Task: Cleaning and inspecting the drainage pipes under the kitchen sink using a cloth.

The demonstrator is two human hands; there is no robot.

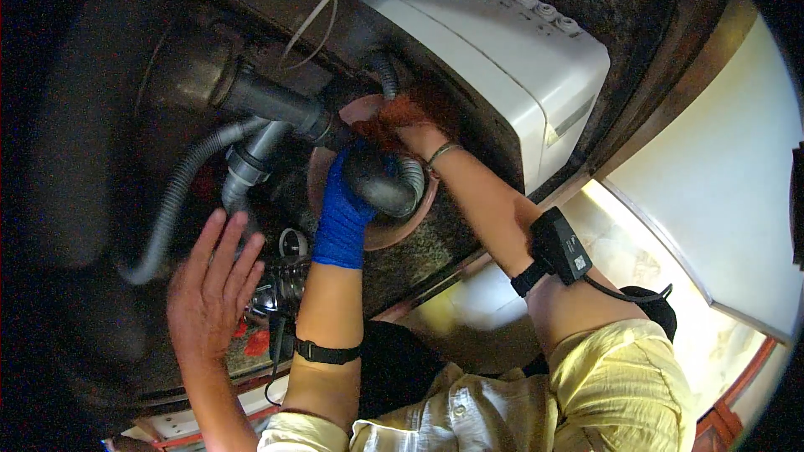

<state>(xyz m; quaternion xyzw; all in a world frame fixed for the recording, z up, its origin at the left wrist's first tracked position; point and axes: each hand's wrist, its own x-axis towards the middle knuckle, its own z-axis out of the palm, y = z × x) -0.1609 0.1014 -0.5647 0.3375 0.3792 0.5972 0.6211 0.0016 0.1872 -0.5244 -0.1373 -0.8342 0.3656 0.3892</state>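
My left hand [342, 205], in a blue glove, reaches under the sink pipes. A dark curved pipe elbow [381, 188] crosses in front of it, and its fingers are hidden. My right hand [412, 132], with a bracelet at the wrist, is just beyond the elbow, beside a blurred, dark reddish patch [410, 110]. Its fingers cannot be made out. Around both hands shows the rim of a pinkish basin [394, 238]. A grey ribbed hose [413, 174] joins the elbow. Near my left hand, a thick grey drain pipe [272, 103] runs out from the sink drain [184, 75].
Another person's bare hand [209, 285] is open, fingers spread, left of my left forearm. A white box-shaped appliance [494, 59] with white tubes stands at the upper right. A ribbed hose [180, 184] hangs at the left. Glossy cylindrical fittings [283, 285] lie beside my left forearm.
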